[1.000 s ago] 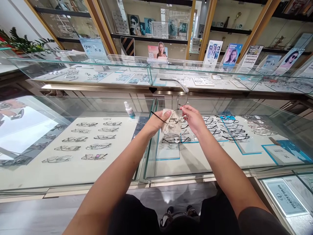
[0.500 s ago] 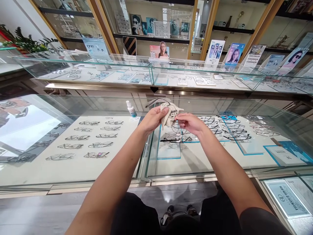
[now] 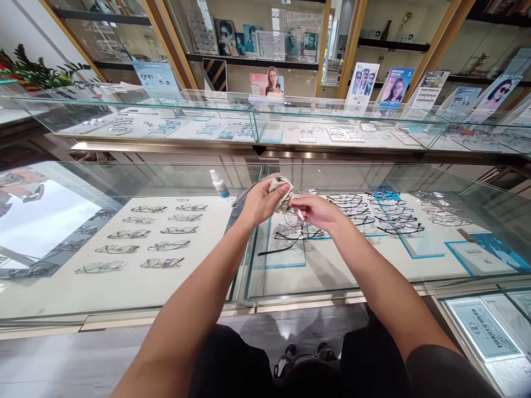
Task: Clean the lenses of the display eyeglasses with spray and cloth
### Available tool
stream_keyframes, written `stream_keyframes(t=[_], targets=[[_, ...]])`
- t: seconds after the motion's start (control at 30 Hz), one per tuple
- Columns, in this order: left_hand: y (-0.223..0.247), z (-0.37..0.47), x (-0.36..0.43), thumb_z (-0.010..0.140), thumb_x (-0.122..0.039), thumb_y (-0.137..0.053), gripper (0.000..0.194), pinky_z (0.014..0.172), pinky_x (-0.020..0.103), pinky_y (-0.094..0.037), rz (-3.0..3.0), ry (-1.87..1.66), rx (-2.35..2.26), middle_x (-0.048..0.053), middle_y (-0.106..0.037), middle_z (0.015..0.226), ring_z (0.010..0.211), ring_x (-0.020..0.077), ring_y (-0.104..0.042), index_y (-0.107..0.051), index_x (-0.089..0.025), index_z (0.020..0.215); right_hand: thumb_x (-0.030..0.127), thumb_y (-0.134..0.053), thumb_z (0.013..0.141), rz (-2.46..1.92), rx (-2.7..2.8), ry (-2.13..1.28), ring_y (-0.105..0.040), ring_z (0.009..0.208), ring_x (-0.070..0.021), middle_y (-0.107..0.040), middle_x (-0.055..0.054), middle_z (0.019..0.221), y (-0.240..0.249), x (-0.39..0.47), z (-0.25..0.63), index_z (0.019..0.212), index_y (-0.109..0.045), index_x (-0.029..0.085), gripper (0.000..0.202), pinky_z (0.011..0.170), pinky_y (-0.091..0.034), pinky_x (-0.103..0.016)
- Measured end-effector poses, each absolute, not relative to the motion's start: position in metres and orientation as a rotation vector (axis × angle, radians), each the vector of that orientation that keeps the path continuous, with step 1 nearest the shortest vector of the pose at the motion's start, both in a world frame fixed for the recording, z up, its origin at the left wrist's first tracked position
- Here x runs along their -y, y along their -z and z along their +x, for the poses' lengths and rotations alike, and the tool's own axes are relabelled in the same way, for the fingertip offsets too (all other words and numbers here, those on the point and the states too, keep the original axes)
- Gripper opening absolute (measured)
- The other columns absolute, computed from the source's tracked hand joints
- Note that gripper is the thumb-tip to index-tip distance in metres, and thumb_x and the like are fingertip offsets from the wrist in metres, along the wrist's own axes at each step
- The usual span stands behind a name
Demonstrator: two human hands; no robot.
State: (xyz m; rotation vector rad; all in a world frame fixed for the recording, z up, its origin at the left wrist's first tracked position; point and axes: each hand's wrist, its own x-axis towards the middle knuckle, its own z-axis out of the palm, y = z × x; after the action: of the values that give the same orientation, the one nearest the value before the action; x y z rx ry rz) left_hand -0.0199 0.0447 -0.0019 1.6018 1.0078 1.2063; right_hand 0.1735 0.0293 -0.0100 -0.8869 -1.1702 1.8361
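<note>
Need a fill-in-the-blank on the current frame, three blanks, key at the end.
The left hand holds a beige ____.
The right hand grips a pair of ____.
The bottle stands to the ____ of both hands.

Missing words: cloth; eyeglasses; left.

My left hand (image 3: 259, 205) bunches up the cloth (image 3: 281, 190), so I can't see its folds, or the bit of the glasses (image 3: 279, 252) tucked inside. My right hand (image 3: 317, 213) hides some rim. The bottle (image 3: 219, 185), at my eleven o'clock, has words too tiny to read. The face on the poster (image 3: 396, 88), at one o'clock, is blurry squares.
</note>
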Motion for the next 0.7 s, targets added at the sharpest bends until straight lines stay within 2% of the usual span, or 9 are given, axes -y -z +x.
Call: stream_keyframes(t=[0.17, 0.27, 0.37, 0.43, 0.5, 0.6, 0.7], targets=[[-0.005, -0.020, -0.040, 0.101, -0.068, -0.053, 0.062, 0.061, 0.032, -0.033, 1.951, -1.352, -1.198, 0.002, -0.048, 0.059, 0.061, 0.0163, -0.043, -0.051, -0.021, 0.061, 0.039, -0.092, 0.064, -0.827, 1.148, -1.871, -0.037, 0.056, -0.0086, -0.044, 0.007, 0.057, 0.007, -0.022, 0.167, 0.077, -0.073, 0.017, 0.032, 0.055, -0.026, -0.026], [-0.008, -0.026, -0.041, 0.104, -0.069, -0.047, 0.064, 0.062, 0.033, -0.032, 2.022, -1.271, -1.192, 0.003, -0.050, 0.061, 0.061, 0.0168, -0.043, -0.053, -0.021, 0.062, 0.039, -0.092, 0.067, -0.798, 1.136, -1.860, -0.035, 0.055, -0.0079, -0.041, 0.007, 0.058, 0.007, -0.025, 0.171, 0.077, -0.072, 0.017, 0.032, 0.055, -0.024, -0.026], [-0.008, -0.033, -0.045, 0.100, -0.069, -0.056, 0.056, 0.063, 0.031, -0.038, 1.893, -1.161, -1.059, 0.004, -0.062, 0.072, 0.067, 0.0176, -0.053, -0.066, -0.019, 0.077, 0.039, -0.092, 0.068, -0.780, 1.107, -1.852, -0.034, 0.054, -0.0070, -0.040, 0.007, 0.060, 0.007, -0.031, 0.177, 0.078, -0.072, 0.016, 0.032, 0.054, -0.020, -0.026], [-0.006, -0.035, -0.048, 0.091, -0.067, -0.072, 0.048, 0.065, 0.029, -0.043, 1.768, -1.122, -0.941, 0.005, -0.069, 0.081, 0.072, 0.0183, -0.059, -0.070, -0.019, 0.091, 0.037, -0.091, 0.069, -0.778, 1.095, -1.861, -0.032, 0.053, -0.0066, -0.039, 0.008, 0.060, 0.008, -0.033, 0.180, 0.079, -0.071, 0.016, 0.031, 0.053, -0.020, -0.026], [-0.004, -0.034, -0.050, 0.080, -0.061, -0.086, 0.051, 0.067, 0.028, -0.046, 1.672, -1.085, -0.854, 0.005, -0.071, 0.086, 0.074, 0.0185, -0.062, -0.071, -0.018, 0.101, 0.036, -0.090, 0.070, -0.774, 1.104, -1.871, -0.031, 0.052, -0.0069, -0.038, 0.008, 0.059, 0.008, -0.034, 0.181, 0.078, -0.071, 0.016, 0.029, 0.053, -0.020, -0.027], [0.000, -0.030, -0.051, 0.072, -0.056, -0.092, 0.052, 0.066, 0.028, -0.047, 1.609, -1.061, -0.849, 0.005, -0.071, 0.086, 0.072, 0.0175, -0.060, -0.072, -0.016, 0.099, 0.038, -0.090, 0.069, -0.772, 1.142, -1.859, -0.032, 0.053, -0.0080, -0.037, 0.008, 0.057, 0.011, -0.033, 0.178, 0.077, -0.072, 0.017, 0.029, 0.054, -0.023, -0.027], [0.003, -0.026, -0.050, 0.078, -0.060, -0.086, 0.046, 0.066, 0.028, -0.045, 1.655, -1.121, -0.910, 0.004, -0.069, 0.082, 0.072, 0.0171, -0.059, -0.072, -0.017, 0.090, 0.041, -0.092, 0.067, -0.781, 1.174, -1.851, -0.035, 0.055, -0.0085, -0.041, 0.007, 0.058, 0.014, -0.029, 0.172, 0.078, -0.073, 0.017, 0.033, 0.056, -0.025, -0.026]])
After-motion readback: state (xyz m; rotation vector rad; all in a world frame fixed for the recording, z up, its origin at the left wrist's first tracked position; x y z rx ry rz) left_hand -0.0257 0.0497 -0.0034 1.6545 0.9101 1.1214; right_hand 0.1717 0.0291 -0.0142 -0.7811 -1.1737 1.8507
